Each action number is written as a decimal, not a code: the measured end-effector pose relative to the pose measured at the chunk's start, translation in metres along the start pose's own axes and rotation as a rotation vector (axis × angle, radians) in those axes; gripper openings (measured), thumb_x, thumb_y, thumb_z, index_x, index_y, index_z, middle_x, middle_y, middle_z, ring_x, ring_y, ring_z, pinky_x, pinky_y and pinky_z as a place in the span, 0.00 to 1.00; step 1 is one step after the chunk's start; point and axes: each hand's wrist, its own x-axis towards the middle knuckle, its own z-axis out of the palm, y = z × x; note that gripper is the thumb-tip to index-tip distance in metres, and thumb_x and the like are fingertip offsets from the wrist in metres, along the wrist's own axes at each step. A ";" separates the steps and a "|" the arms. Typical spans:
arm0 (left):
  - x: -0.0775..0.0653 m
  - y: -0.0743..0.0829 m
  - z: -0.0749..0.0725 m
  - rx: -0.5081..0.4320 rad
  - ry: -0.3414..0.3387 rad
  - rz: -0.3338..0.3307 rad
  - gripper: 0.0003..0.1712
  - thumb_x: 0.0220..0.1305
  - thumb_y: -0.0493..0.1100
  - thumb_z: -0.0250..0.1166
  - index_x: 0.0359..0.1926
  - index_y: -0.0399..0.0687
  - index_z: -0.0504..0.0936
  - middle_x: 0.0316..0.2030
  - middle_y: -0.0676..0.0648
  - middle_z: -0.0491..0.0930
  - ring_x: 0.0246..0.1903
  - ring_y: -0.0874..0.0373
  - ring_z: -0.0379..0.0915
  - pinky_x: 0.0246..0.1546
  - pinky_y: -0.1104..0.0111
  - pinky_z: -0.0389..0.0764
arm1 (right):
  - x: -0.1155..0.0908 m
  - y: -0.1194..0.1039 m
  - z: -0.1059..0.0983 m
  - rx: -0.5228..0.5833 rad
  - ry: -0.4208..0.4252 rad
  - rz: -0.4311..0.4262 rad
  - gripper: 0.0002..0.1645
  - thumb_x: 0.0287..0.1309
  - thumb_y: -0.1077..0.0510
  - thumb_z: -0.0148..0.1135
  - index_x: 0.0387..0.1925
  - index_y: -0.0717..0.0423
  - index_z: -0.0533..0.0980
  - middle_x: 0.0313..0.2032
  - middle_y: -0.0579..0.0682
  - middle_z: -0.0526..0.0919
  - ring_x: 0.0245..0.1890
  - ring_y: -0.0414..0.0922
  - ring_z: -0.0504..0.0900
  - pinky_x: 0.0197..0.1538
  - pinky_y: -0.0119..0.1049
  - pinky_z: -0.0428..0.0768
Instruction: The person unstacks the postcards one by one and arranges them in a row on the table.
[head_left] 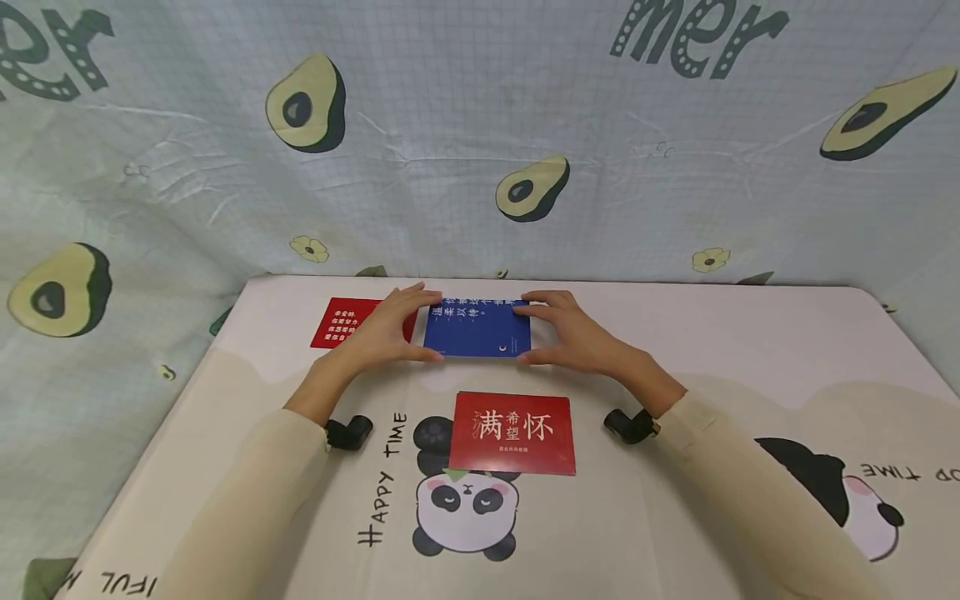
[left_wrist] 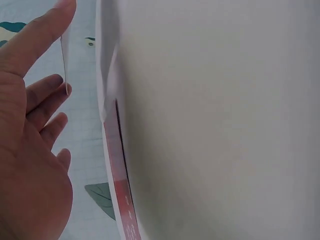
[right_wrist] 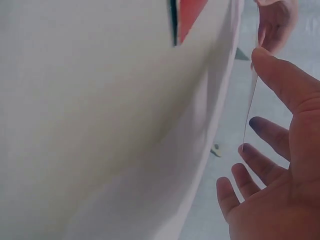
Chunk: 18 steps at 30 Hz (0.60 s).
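The left hand [head_left: 384,327] pinches the left edge of the blue card [head_left: 480,333], the right hand [head_left: 576,337] its right edge. It spans between them, above the far part of the counter [head_left: 690,333].

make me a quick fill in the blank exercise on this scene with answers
The left hand and right hand hold the blue card, whose lettering is ____.
In the head view, the far red card is partly hidden by the ____ hand.
The nearer red rectangle overlaps a printed black-and-white animal, a ____.
The fruit printed on the backdrop is the ____.

Missing words: white; left; panda; avocado
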 end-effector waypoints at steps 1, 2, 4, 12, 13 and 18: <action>0.001 -0.001 0.001 0.001 -0.006 -0.007 0.52 0.43 0.51 0.78 0.68 0.42 0.65 0.68 0.42 0.62 0.72 0.49 0.43 0.71 0.56 0.38 | 0.001 0.001 0.001 0.001 -0.004 0.006 0.45 0.47 0.47 0.74 0.65 0.57 0.68 0.67 0.57 0.60 0.68 0.55 0.51 0.65 0.54 0.63; 0.001 -0.001 0.001 0.000 -0.012 -0.014 0.52 0.43 0.51 0.78 0.68 0.43 0.65 0.68 0.42 0.62 0.72 0.49 0.42 0.70 0.55 0.38 | 0.001 0.002 0.001 0.003 -0.009 0.011 0.45 0.47 0.47 0.74 0.65 0.57 0.68 0.67 0.57 0.60 0.68 0.55 0.51 0.65 0.54 0.63; 0.002 -0.002 0.003 0.000 -0.024 -0.031 0.51 0.44 0.52 0.78 0.68 0.43 0.65 0.69 0.42 0.61 0.72 0.49 0.42 0.70 0.54 0.39 | 0.003 0.003 0.003 0.003 -0.019 0.020 0.45 0.47 0.46 0.74 0.65 0.57 0.69 0.67 0.57 0.61 0.68 0.55 0.52 0.65 0.54 0.62; 0.007 -0.006 0.006 0.024 -0.052 -0.037 0.50 0.44 0.52 0.77 0.68 0.43 0.66 0.68 0.42 0.62 0.72 0.49 0.42 0.70 0.55 0.38 | 0.009 0.008 0.009 -0.035 -0.059 0.046 0.44 0.49 0.46 0.73 0.65 0.57 0.69 0.68 0.57 0.61 0.68 0.56 0.51 0.65 0.54 0.62; 0.007 -0.007 0.007 0.028 -0.053 -0.035 0.50 0.45 0.52 0.77 0.68 0.43 0.66 0.68 0.41 0.62 0.72 0.49 0.43 0.70 0.55 0.38 | 0.010 0.009 0.010 -0.039 -0.063 0.047 0.43 0.49 0.46 0.72 0.65 0.57 0.69 0.68 0.57 0.61 0.68 0.55 0.51 0.65 0.54 0.62; 0.008 -0.009 0.007 0.042 -0.058 -0.043 0.50 0.45 0.51 0.77 0.67 0.41 0.66 0.67 0.40 0.62 0.71 0.48 0.43 0.70 0.55 0.38 | 0.013 0.008 0.011 -0.058 -0.074 0.038 0.42 0.50 0.47 0.71 0.65 0.57 0.69 0.68 0.58 0.61 0.68 0.56 0.52 0.65 0.54 0.61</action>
